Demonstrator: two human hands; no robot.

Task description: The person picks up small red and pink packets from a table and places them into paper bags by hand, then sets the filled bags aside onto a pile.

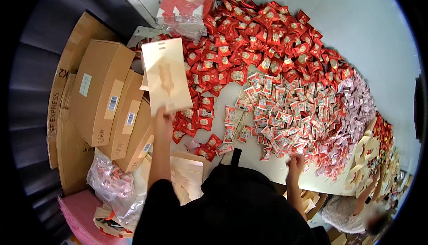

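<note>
My left hand is closed on the lower edge of a cream paper gift bag, which has a shaped window and slots at its top. The bag is held up over the left end of a heap of red wrapped packets. My right hand is at the table's front edge, by the pile of small white-and-red sachets. Its fingers are drawn together; what they hold, if anything, is too small to make out.
Brown cartons are stacked on the left, above a clear plastic bag. A plastic-wrapped red-and-white package lies at the back. Pale pink packets spread rightward. At far right, another person reaches toward cream bags.
</note>
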